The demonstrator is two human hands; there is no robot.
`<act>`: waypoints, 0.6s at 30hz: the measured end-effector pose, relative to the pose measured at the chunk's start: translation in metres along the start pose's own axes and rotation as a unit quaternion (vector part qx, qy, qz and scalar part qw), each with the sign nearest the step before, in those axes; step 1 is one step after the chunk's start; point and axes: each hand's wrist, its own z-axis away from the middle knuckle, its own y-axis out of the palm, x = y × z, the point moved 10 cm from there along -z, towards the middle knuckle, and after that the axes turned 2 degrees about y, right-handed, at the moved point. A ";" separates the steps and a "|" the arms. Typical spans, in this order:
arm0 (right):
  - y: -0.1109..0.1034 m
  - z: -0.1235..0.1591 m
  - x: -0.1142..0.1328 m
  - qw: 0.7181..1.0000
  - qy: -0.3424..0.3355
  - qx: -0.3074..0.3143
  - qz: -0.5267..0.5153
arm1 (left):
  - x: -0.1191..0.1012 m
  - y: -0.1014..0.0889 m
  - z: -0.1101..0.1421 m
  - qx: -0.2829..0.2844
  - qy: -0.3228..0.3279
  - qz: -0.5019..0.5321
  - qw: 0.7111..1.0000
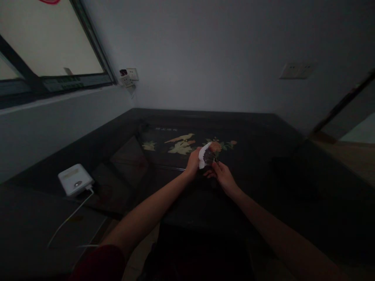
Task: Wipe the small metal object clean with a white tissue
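The scene is dim. My left hand (193, 160) is closed round a white cloth or tissue (202, 155), pressed against a small dark object (208, 157) that I cannot make out. My right hand (221, 174) meets it from the right, its fingers curled at the same dark object. Both hands hover together just above a black lacquered table (258, 164) decorated with a bird and flower inlay (183, 143).
A white power bank (75, 179) with a white cable (70, 216) lies on the dark surface at the left. A window (47, 43) and a wall socket (128, 76) are at upper left. Another wall switch plate (296, 71) is at the right.
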 end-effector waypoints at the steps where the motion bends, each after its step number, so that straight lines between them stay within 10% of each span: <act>1: -0.001 -0.001 -0.001 1.000 0.002 -0.003 0.007 | -0.012 0.002 0.003 0.013 0.043 -0.064 0.997; 6: -0.007 -0.002 -0.001 0.999 -0.018 -0.028 0.042 | -0.071 0.033 0.040 0.076 0.325 -0.343 0.878; 10: -0.005 -0.001 0.002 0.997 -0.025 -0.022 0.076 | -0.079 0.051 0.056 0.116 0.407 -0.418 0.804; 14: -0.003 0.001 0.004 0.998 -0.018 -0.021 0.047 | -0.072 0.034 0.038 0.078 0.326 -0.313 0.888; 18: 0.000 0.002 0.003 1.000 -0.004 -0.007 0.026 | -0.028 0.002 0.008 0.000 0.090 -0.111 0.990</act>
